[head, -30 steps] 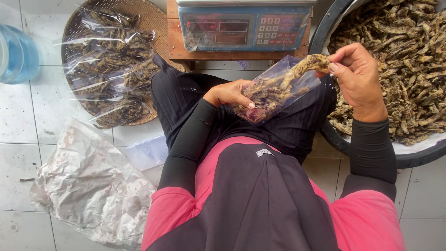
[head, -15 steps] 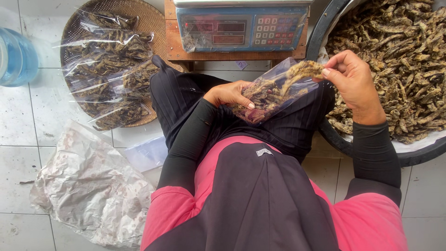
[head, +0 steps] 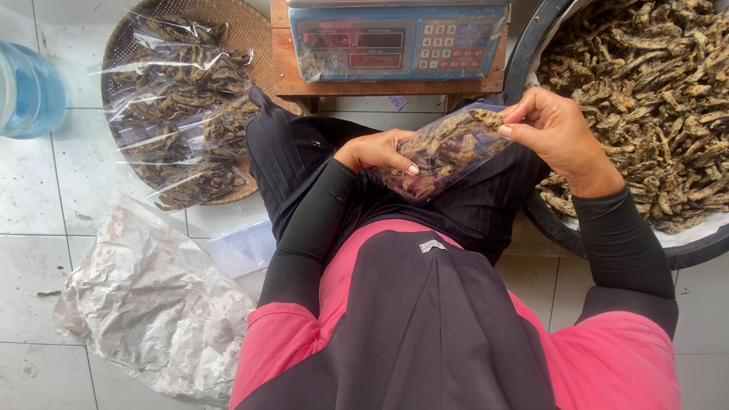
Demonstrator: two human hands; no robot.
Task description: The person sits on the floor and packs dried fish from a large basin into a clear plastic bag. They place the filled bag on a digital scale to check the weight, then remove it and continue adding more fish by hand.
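Hands are holding a small clear bag point(head: 444, 152) over the person's lap. The bag is lying tilted, with its low end by the left hand point(head: 376, 152) and its high end by the right hand point(head: 554, 133). It is full of brown dried pieces.

The left hand is resting on the low end of the bag. Its fingers are curled down over the plastic and are pressing on it. The right hand is gripping the top end of the bag. Its thumb and fingers are pinching together on the plastic there, nearly closed.

Just beside the right hand, a big dark tub point(head: 531, 61) is sitting on the floor. It is holding a large heap of dried pieces point(head: 645, 91) of the same brown kind.

Right in front of the person, a blue scale point(head: 399, 38) with buttons and small screens is sitting on a little wooden stand point(head: 282, 68). To the left of that, a round woven tray point(head: 247, 30) is holding several filled clear bags point(head: 182, 99) piled on each other.

Farther left, at the edge, a blue water jug point(head: 26, 91) is standing on the pale floor tiles. Near the person's left elbow, a crumpled plastic sheet point(head: 152, 304) is lying on the floor, well apart from the hands.
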